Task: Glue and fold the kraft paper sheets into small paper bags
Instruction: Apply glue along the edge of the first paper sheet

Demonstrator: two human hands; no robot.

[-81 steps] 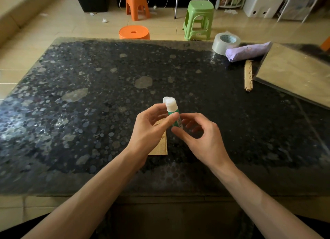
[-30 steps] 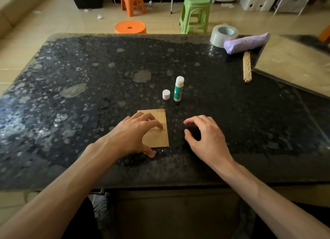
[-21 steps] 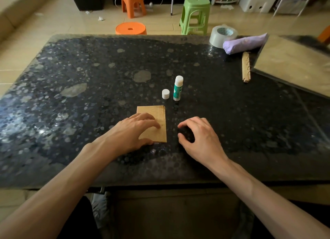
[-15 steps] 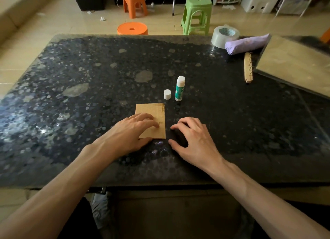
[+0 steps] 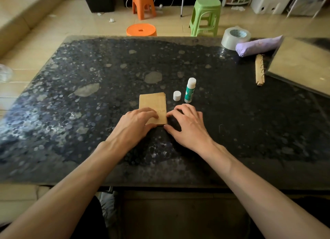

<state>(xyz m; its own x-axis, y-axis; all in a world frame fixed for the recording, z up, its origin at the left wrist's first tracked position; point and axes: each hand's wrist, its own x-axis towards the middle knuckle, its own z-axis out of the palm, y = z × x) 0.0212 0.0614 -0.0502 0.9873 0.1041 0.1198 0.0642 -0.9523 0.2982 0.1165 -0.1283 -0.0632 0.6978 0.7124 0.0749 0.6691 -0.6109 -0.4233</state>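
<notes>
Both hands on the folded kraft paper (image 5: 152, 104), mid-table (image 5: 89, 114), glue parked.
I see the left hand (image 5: 135, 125) flat, fingers straight, pressing the paper's 6 o'clock half. The right hand (image 5: 190, 127) is released and arched, with index tip and thumb against the paper's 3 o'clock edge, not clamped on it. The white cap (image 5: 177, 95) sits off, just at 2 o'clock of the paper. The glue stick (image 5: 190, 90) stands upright at 3 o'clock of the cap, close but apart. The kraft sheet stack (image 5: 301, 64) lies at the table's 2 o'clock corner, with the tape roll (image 5: 234, 38) and purple bundle (image 5: 259, 46) at its 10 o'clock.
</notes>
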